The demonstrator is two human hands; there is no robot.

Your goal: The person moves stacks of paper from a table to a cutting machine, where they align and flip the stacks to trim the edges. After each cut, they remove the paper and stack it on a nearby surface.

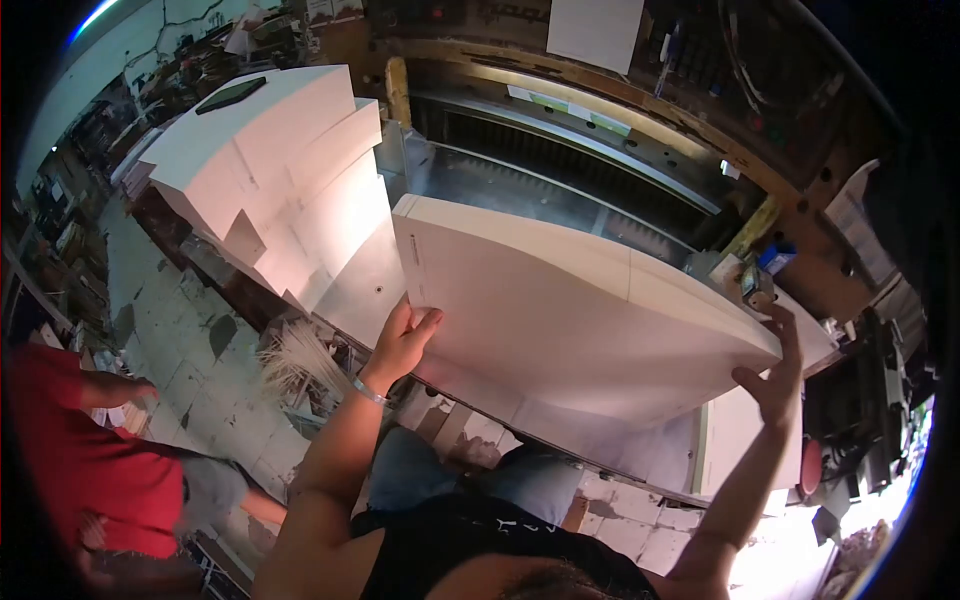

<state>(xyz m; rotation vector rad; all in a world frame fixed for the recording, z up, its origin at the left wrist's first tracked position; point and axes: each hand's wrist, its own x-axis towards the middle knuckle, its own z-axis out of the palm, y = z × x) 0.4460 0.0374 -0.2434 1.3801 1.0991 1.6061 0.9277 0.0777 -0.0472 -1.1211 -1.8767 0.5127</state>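
Note:
A stack of large white paper sheets [560, 310] stands tilted up on the machine's metal bed, its upper edge bowed. My left hand [402, 345] grips the left edge, thumb on the near face and fingers partly hidden behind the paper. At the far right corner, my right hand [780, 370] holds the same stack, with the thumb in front and the fingers over the edge. Behind the sheets lies the dark slot of what looks like a paper cutter [560, 170].
To the left rises a tall pile of white paper [270, 150] with a dark flat object [232, 95] on top. More white paper [745, 440] lies at the right. Paper strips [305, 360] hang below the bed. A person in a red shirt [100, 460] is at the lower left.

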